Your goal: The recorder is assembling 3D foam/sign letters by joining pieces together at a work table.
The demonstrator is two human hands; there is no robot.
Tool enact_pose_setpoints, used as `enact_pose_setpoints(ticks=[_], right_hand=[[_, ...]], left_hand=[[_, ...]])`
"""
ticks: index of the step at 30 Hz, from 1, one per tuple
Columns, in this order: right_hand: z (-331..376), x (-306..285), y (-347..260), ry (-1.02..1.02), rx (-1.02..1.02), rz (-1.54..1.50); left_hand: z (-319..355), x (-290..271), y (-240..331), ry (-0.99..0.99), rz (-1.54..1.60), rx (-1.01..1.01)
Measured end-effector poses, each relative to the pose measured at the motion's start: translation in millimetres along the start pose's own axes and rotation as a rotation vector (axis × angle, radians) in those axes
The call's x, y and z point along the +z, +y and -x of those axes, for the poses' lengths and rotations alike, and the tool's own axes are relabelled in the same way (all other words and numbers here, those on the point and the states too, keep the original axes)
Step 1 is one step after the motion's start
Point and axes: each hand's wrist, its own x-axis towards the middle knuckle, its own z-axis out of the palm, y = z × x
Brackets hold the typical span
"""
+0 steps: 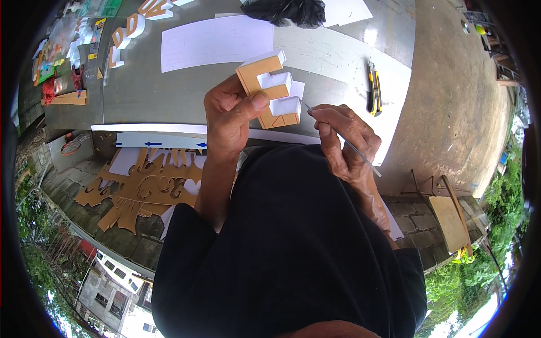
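Observation:
My left hand [231,115] grips a block letter [252,78] with a brown face and white side walls, its thumb pressed on the face. The letter has three arms pointing right, and its lowest arm bears thin reddish lines. Between the fingers of my right hand [348,138] is a thin grey metal rod [357,151]. The rod's upper tip is close to the white wall of the lowest arm; whether it touches I cannot tell. Its other end sticks out below the hand. A small white piece [297,89] shows behind the letter.
A yellow-and-black utility knife [374,89] lies on the grey table [186,93], right of my hands. White sheets [217,42] and a crumpled black plastic bag [284,10] lie farther back. More block letters [135,25] stand at far left. Brown cut-out scraps [149,186] are below the table's near edge.

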Motion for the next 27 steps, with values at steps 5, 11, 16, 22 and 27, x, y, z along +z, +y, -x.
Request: enact_pose_setpoints(ticks=[5,11,16,22,27], right_hand=[[4.4,-3.7,3.1,-0.024,-0.016,-0.004],[-0.9,-0.1,-2.6,0.022,-0.003,0.022],[0.1,1.7,1.3,0.025,-0.032,0.013],[0.7,1.5,1.2,0.020,-0.034,0.014],[2.9,-6.5,-4.8,-0.096,-0.054,0.094]], left_hand=[[-0.8,0.7,-0.3,0.027,0.023,-0.012],[-0.1,-1.8,-4.5,0.022,0.022,-0.037],[0.3,0.3,-3.3,0.013,0.031,-0.038],[1.7,-0.3,-5.0,0.020,0.012,-0.051],[1.8,-3.1,-6.4,0.035,0.043,-0.057]])
